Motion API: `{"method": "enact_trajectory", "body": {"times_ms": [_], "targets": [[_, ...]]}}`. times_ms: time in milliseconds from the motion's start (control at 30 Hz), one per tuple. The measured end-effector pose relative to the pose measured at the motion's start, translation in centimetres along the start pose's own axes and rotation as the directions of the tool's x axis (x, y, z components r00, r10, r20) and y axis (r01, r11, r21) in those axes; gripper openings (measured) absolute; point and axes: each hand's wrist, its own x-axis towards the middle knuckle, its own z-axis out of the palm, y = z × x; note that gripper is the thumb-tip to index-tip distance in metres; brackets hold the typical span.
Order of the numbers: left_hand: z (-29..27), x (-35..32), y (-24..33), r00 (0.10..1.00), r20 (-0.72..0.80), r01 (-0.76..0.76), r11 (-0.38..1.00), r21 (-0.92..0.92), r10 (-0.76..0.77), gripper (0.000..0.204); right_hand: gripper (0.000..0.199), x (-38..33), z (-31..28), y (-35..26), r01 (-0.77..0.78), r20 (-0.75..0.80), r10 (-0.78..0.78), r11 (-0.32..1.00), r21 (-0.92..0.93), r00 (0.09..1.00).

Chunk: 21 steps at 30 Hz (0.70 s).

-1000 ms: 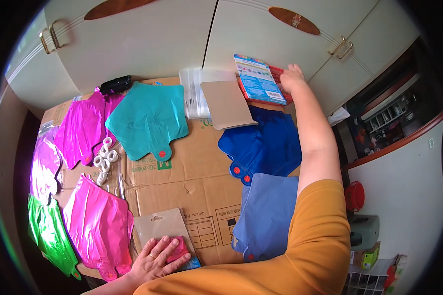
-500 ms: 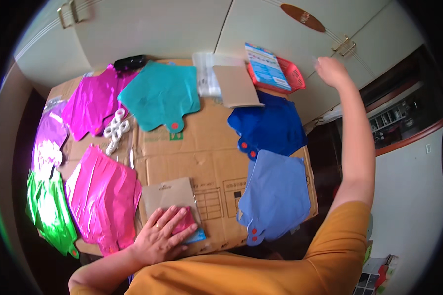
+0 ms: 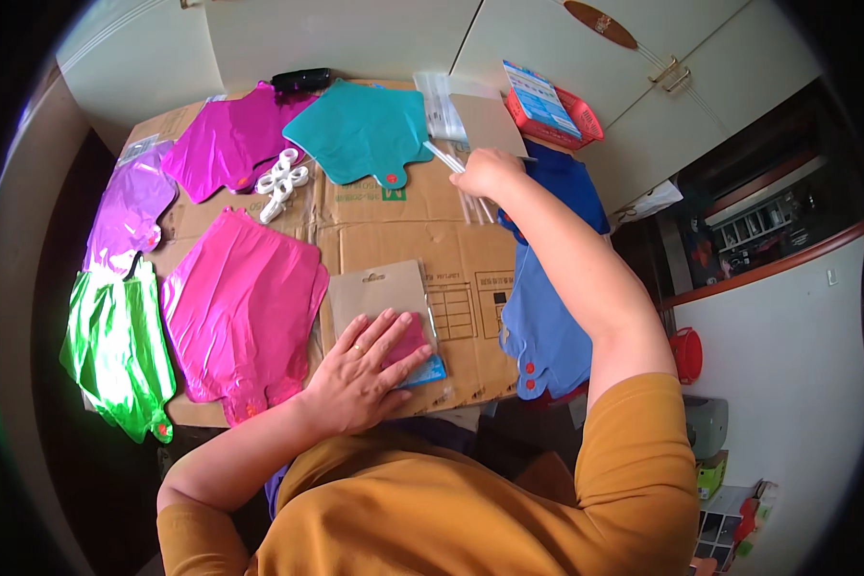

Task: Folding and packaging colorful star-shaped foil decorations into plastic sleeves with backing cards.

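Note:
My left hand [image 3: 363, 376] lies flat, fingers spread, on a clear packet with a grey-brown card [image 3: 382, 290]. A folded pink foil piece [image 3: 408, 344] and a blue strip show in the packet. Above the cardboard, my right hand [image 3: 490, 175] is closed around a few thin whitish straws [image 3: 442, 156], whose ends stick out on both sides of the fist. Next to that hand are a teal foil balloon [image 3: 360, 130], flat and uninflated, and a dark blue one [image 3: 568, 182], partly covered by my forearm.
Flat foil balloons in magenta [image 3: 223, 144], lilac [image 3: 130, 211], green [image 3: 120, 336], pink [image 3: 245, 298] and light blue [image 3: 557, 326] lie around the cardboard [image 3: 374, 230]. White ribbon rolls [image 3: 280, 182] sit among them. A red basket [image 3: 586, 117] stands at the back right, before pale cabinets [image 3: 346, 38].
My right hand has come in from the far right to above the cardboard, with the straws now plainly showing. My left hand stays on the packet. The whole view has shifted.

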Motion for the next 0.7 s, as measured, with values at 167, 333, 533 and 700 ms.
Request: {"method": "enact_trajectory", "body": {"times_ms": [167,333,533,700], "targets": [[0.1,-0.3,0.1,1.0,-0.01,0.005,1.0,0.021,-0.004,0.066,0.031,0.0,-0.1,-0.7,-0.017,-0.122,-0.001,0.989,-0.146,0.993],[0.0,-0.5,0.3,0.999,-0.046,-0.004,0.999,0.051,0.006,0.065,0.036,1.8,1.4,1.7,0.041,-0.291,-0.06,0.997,-0.072,0.955],[0.0,-0.6,0.3,0.99,-0.138,-0.03,0.999,-0.033,0.026,0.062,0.03,1.3,0.3,3.0,0.028,-0.334,-0.012,0.999,0.044,0.943],[0.6,-1.0,-0.5,0.968,-0.249,-0.077,0.988,-0.133,0.042,0.048,0.018,-5.9,-1.6,4.4,0.43,-0.426,-0.188,0.682,0.591,0.885]]}}
